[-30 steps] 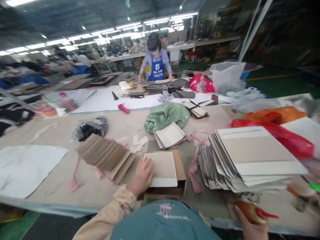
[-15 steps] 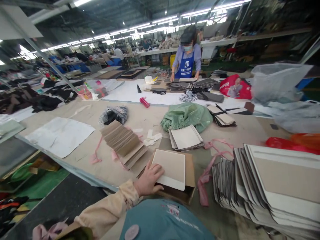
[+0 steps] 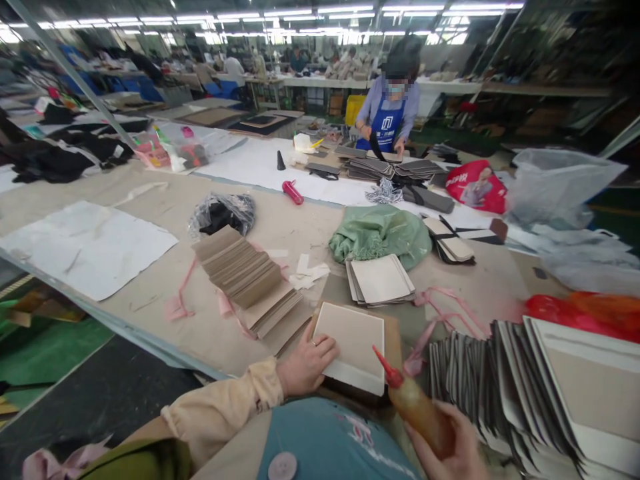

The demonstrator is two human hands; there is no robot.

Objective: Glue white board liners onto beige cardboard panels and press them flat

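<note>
My left hand has its bent fingers over the left edge of a square beige panel with a white border, gripping it there. The panel lies on top of a brown cardboard box close to my body. From the lower right, my right hand is wrapped round a squeeze bottle of amber-brown glue, tilted with its red nozzle over the panel's right edge. Left of the box, a fanned row of brown cardboard pieces reaches toward my left hand.
On the right stand stacked grey and white panels. Beyond the box are smaller beige panels, a green cloth bundle and pink ribbons. A co-worker in a blue apron handles pieces across the table.
My right hand has come into view holding the glue bottle over the panel. My left fingers have drawn closer together at the panel's left edge. The co-worker has lifted a dark strip.
</note>
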